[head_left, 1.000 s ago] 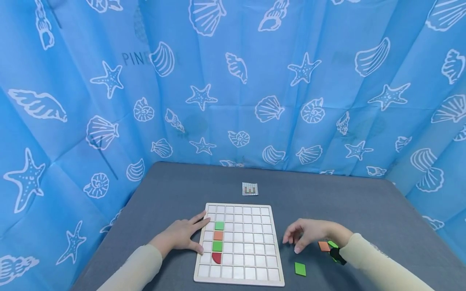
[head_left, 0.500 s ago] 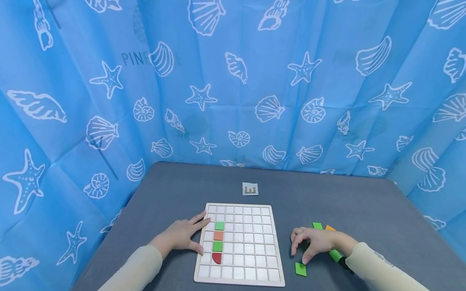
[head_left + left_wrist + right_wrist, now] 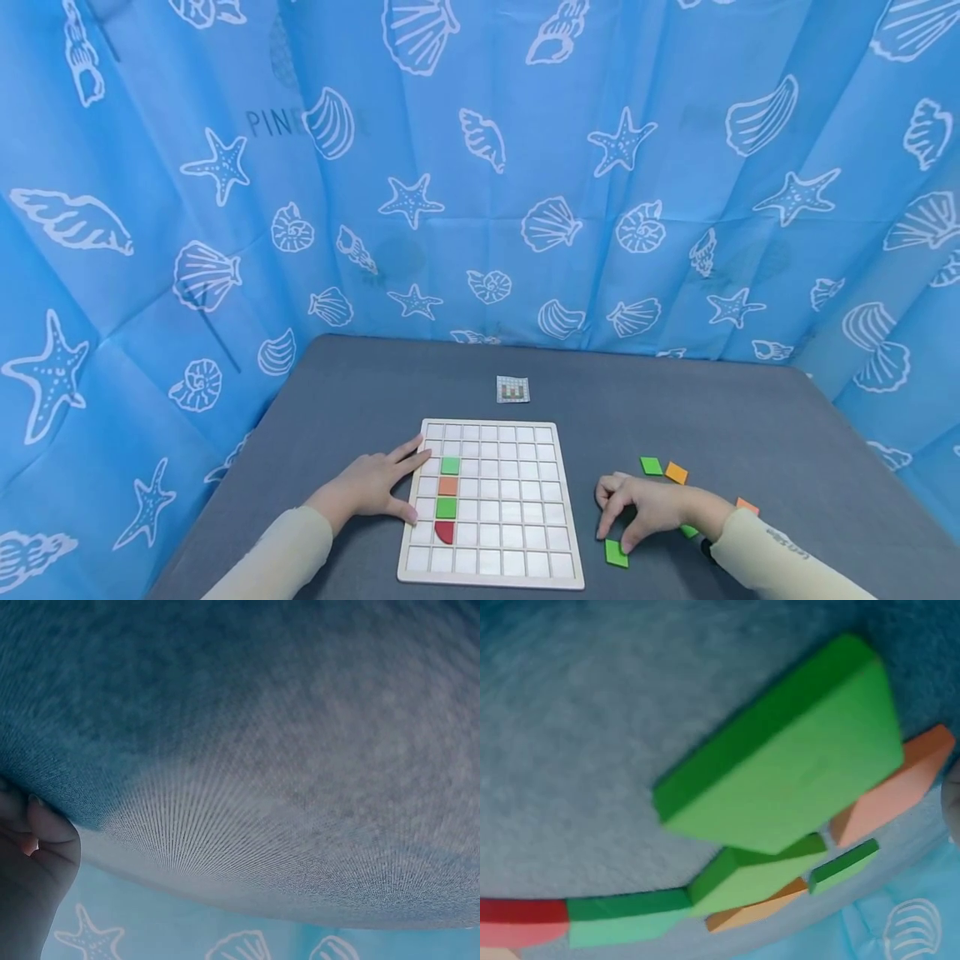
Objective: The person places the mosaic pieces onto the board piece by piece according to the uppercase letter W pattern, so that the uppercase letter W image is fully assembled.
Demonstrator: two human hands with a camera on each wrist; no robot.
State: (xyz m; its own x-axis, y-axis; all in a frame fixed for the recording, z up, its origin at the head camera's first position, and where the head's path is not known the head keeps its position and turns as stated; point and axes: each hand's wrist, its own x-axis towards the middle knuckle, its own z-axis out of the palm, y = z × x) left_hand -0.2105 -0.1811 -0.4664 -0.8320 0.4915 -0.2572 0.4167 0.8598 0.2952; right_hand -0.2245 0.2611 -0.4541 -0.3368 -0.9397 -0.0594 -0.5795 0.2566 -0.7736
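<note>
My left hand (image 3: 367,485) lies spread at the left edge of a pale gridded board (image 3: 491,581), fingertips on its rim. In one column of the board sit a green square tile (image 3: 450,466), an orange one (image 3: 447,486), another green one (image 3: 446,508) and a red quarter-round tile (image 3: 444,532). Right of the board, my right hand (image 3: 648,504) pinches a loose green tile (image 3: 616,556) on the cloth, thumb at its right side and index finger at its far left corner. The left wrist view catches only part of the left hand (image 3: 49,851) and cloth.
Beyond the right hand lie a green tile (image 3: 651,466) and an orange tile (image 3: 676,472). More tiles sit beneath the right forearm, including a red one (image 3: 523,921) in the right wrist view. A small printed card (image 3: 512,389) lies behind the board; a blue shell-patterned curtain (image 3: 480,183) surrounds the table.
My right hand has moved down and slightly right to the nearest loose green tile, and thumb and index finger have come to its edges. My left hand stays put.
</note>
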